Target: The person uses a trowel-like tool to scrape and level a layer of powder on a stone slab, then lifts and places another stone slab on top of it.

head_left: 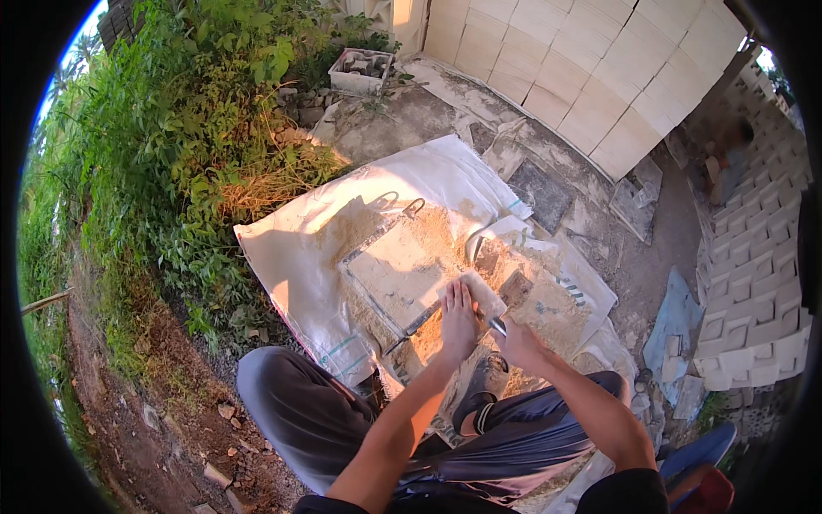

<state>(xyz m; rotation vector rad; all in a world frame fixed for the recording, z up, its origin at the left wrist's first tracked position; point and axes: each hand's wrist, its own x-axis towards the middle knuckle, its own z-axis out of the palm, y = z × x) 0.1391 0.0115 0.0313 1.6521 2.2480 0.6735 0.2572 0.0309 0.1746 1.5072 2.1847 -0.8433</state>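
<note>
My right hand is closed round the dark handle of a trowel, whose broad blade is coated in pale powder. Fingers stretched out and close together, my left hand lies against the left side of the blade. Just left of both hands is a square metal mould filled level with pale sandy mix. Two bent metal loops stand at its far edge. Loose sandy mix lies around the mould and under my hands.
White woven sacks are spread beneath the mould. A brick-like block lies right of the trowel. Stacked pale tiles stand behind, patterned blocks at right. Another person is at far right. Plants grow at left.
</note>
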